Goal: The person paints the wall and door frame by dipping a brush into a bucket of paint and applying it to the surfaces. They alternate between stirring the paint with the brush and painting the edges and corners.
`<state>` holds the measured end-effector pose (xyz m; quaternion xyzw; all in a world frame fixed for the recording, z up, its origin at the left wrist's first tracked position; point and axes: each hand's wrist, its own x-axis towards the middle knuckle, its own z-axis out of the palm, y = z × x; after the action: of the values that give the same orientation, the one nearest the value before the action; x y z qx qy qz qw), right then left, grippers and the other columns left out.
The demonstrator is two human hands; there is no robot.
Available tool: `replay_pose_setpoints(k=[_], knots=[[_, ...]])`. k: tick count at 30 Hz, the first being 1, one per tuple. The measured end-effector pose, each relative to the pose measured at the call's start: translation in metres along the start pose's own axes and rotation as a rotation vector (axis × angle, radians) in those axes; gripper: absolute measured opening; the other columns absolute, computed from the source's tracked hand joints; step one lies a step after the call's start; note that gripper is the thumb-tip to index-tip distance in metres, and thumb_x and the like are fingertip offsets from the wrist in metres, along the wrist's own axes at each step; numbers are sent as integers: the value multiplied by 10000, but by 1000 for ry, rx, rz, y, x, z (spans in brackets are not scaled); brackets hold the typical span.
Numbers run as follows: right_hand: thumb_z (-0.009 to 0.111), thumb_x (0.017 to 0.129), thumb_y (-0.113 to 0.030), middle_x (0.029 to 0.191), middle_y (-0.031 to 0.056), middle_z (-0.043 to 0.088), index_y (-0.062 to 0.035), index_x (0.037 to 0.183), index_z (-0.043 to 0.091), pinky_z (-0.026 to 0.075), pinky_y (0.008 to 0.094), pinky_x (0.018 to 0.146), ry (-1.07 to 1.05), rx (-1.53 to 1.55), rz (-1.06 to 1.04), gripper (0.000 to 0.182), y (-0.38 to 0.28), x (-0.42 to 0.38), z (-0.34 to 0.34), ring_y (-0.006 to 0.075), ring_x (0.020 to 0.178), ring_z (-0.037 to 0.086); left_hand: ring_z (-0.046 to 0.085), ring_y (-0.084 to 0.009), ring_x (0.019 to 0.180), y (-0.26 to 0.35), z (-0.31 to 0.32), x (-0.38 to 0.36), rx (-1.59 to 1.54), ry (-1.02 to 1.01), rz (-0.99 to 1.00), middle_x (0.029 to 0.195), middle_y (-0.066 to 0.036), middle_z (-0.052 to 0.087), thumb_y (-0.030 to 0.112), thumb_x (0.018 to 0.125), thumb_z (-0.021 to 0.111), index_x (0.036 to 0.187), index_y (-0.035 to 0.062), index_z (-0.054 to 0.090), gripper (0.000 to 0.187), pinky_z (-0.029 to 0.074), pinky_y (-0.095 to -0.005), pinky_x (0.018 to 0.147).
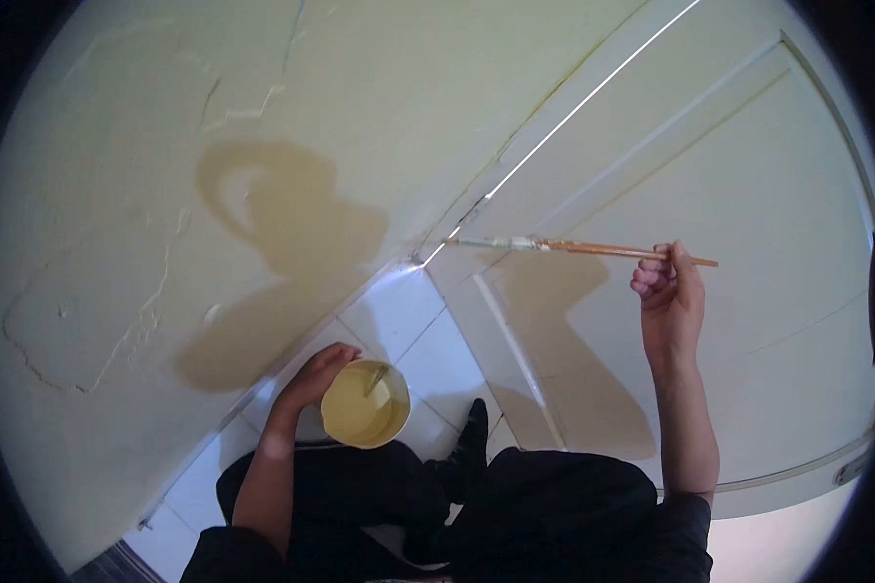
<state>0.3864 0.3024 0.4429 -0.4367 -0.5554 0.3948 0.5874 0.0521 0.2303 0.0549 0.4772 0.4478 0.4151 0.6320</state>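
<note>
In my right hand (671,287) is a long paintbrush (593,249), pinched near the end of its orange-brown wooden handle. The brush points left, almost level, its paint-smeared ferrule pale. Its tip overlaps the door frame (469,209) low down, beside the bright gap along the door's edge. Over my left knee, my left hand (319,377) grips a small pot (405,398) by its left side. Cream-yellow paint (360,420) lies in the pot, and a short stick-like thing (376,379) leans against the inside near the far rim.
A cream wall (117,243) with cracks and peeling patches rises on the left. On the right is a pale panelled door (729,233). White floor tiles (399,311) lie between them, with a black shoe (473,432) close to the door. Shadows fall on wall and door.
</note>
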Motion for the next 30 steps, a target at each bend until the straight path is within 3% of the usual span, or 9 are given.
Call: replay_pose_setpoints(k=[4,10,20,23,24,27,28,30], knots=[[507,1034,-293,761,81,675,-28,997,600,560,273,612,19,56,186,283,31,-26,5,140,641,665,602,-223,1130,-5,-4,5,-44,3,-82,1171,-141,654,483,1059,341,1221,-18,595,584,450,-353,1004],[507,1036,-296,748,77,675,-29,988,600,561,265,606,-79,15,283,287,58,-35,8,137,636,668,637,-262,1032,-16,-8,6,-13,105,-136,1085,-191,674,602,1029,244,1208,-43,598,757,463,-374,958],[535,1027,-259,797,147,693,-1,995,590,593,318,636,-253,-183,505,265,117,-68,25,206,686,708,646,-273,1036,1,-4,3,76,119,-187,1091,-218,673,640,1009,257,1206,-59,601,804,468,-360,952],[535,1025,-226,858,179,698,20,997,584,606,341,702,-387,-260,587,253,131,-86,34,226,756,722,645,-273,1046,6,-4,1,87,126,-226,1112,-220,670,639,1008,263,1218,-62,595,804,466,-355,954],[563,1007,-157,910,178,701,28,1026,584,606,358,770,-466,-277,628,186,137,-90,31,236,852,723,645,-273,1049,6,-4,1,87,131,-222,1118,-221,669,639,1008,267,1223,-62,592,802,466,-354,955],[594,979,-86,929,151,703,20,1062,595,598,344,804,-724,-318,588,134,153,-113,34,224,904,714,643,-274,1059,4,-3,1,82,130,-217,1132,-222,666,639,1007,278,1235,-61,584,797,464,-353,957],[594,972,-31,973,135,699,52,1075,609,571,327,873,-800,-387,602,133,151,-117,37,207,992,697,642,-275,1063,3,-3,2,79,123,-218,1133,-221,666,639,1006,281,1238,-60,583,796,463,-354,958],[605,967,-37,981,126,705,50,1075,624,561,308,875,-922,-521,467,141,146,-119,44,193,977,699,640,-276,1069,2,-5,3,85,116,-214,1134,-221,666,640,1005,285,1241,-57,581,793,461,-355,960]])
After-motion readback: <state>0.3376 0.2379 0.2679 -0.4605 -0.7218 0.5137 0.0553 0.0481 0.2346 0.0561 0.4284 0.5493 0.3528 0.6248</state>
